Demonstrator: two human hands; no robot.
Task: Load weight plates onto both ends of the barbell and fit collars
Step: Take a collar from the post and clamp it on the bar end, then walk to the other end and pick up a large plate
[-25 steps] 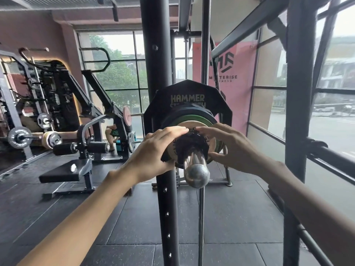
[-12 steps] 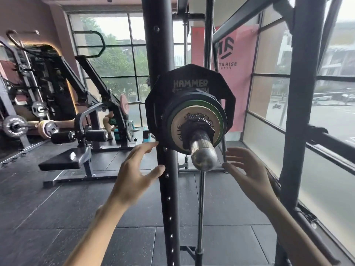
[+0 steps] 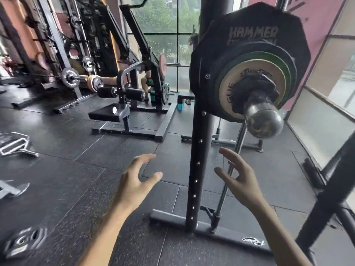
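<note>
Hanging low, my left hand and right hand held nothing, fingers spread and loosely bent, one on each side of the black steel post with its row of bolts. Above my right hand the barbell ended in a shiny round steel sleeve. A black collar sat against a small cream plate. Behind these came a thin green plate and a big angular black plate lettered HAMMER, its second line hidden. A floor plate at lower left was too blurred to read.
</note>
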